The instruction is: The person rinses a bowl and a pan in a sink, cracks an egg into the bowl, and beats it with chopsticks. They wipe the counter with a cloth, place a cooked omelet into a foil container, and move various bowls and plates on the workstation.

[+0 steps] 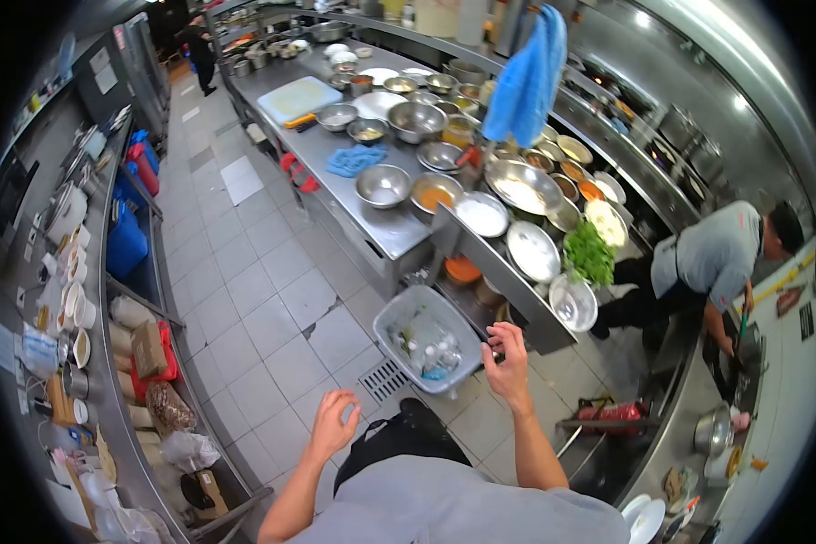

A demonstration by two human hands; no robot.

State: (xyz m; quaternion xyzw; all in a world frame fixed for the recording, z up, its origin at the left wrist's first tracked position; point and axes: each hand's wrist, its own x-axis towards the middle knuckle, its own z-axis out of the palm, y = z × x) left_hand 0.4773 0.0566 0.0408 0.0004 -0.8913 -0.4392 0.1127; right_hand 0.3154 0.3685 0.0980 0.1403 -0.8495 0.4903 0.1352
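Both hands are raised in front of my body over the tiled floor. My left hand (336, 420) is empty, its fingers loosely bent and the thumb apart from them. Higher up on the right, my right hand (506, 360) is likewise empty, with curved, parted fingers, and overlaps the edge of a grey plastic bin (383, 337) in this view. Inside that bin lie crumpled pale scraps, green bits and a piece of blue (436, 373). A floor drain grate (383, 381) shows between the bin and my left hand.
A steel counter (326, 195) ahead carries several metal bowls, a cutting board (299, 100) and a blue cloth (354, 160). Green herbs (590, 253) sit at its right end. A co-worker (712, 258) bends over the right-hand counter. Loaded shelves line the left; another person (198, 53) stands far back.
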